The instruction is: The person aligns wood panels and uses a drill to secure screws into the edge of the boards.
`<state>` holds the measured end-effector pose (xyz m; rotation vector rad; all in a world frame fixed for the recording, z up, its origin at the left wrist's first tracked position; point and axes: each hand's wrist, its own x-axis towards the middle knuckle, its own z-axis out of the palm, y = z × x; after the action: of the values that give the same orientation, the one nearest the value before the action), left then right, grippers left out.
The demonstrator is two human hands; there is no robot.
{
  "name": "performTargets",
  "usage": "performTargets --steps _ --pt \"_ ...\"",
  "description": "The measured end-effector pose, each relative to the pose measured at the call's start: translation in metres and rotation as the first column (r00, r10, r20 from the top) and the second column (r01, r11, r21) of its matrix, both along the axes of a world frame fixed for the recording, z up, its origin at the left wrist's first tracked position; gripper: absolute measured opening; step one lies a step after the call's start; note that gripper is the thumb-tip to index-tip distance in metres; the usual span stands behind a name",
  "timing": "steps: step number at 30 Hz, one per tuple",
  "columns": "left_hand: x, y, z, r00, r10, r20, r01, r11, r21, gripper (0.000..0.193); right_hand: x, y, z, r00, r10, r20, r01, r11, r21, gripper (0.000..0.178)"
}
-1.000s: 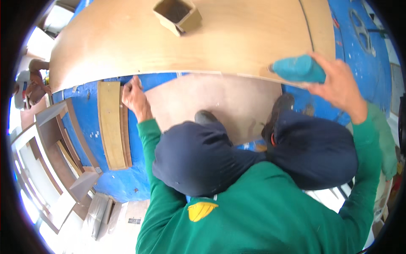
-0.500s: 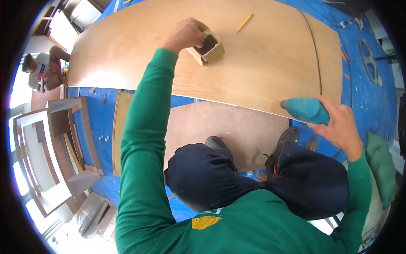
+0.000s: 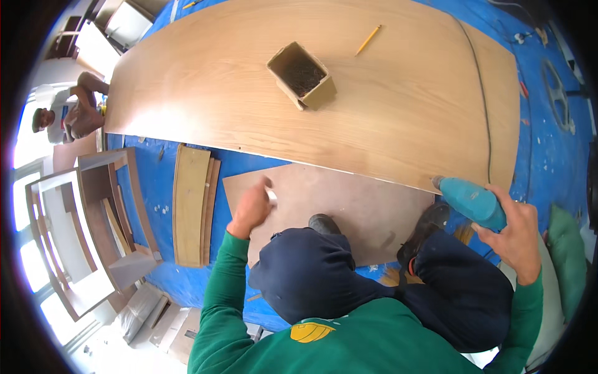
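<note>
My right hand (image 3: 514, 232) grips a teal power drill (image 3: 472, 201) by its rear, the nose pointing left along the wood panel's near edge. My left hand (image 3: 252, 207), partly smeared by motion, is closed in front of the panel. A small white piece (image 3: 271, 197) shows at its fingers, too blurred to name. On the large wood panel (image 3: 386, 106) stands an open cardboard box (image 3: 321, 93) with a dark mass of small pieces inside, likely screws or nails. To the box's right lies a yellow pencil (image 3: 368, 40).
A dark cable (image 3: 478, 68) crosses the panel's right part. Blue sheeting (image 3: 163, 206) covers the floor, with stacked boards (image 3: 191, 206) and an open wooden frame (image 3: 118, 212) at left. Another person (image 3: 71, 115) crouches at the panel's far left end. A green cushion-like bundle (image 3: 567, 249) lies at right.
My left hand has left the cardboard box and come down toward me, off the panel. The right hand still holds the drill at the panel's edge. The other person's head has lowered.
</note>
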<state>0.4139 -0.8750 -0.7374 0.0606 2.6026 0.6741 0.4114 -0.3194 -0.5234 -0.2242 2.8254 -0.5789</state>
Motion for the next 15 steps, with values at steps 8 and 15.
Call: performTargets --steps 8,15 --pt "-0.182 0.098 0.092 0.893 -0.200 -0.403 0.241 0.969 0.053 0.021 -0.025 -0.014 0.003 0.996 0.091 -0.009 -0.090 0.995 0.031 0.066" --pt "-0.322 0.139 -0.005 0.893 -0.333 -0.304 0.149 0.854 -0.498 0.027 -0.018 -0.030 0.012 0.983 0.136 -0.120 -0.144 0.988 -0.059 0.067"
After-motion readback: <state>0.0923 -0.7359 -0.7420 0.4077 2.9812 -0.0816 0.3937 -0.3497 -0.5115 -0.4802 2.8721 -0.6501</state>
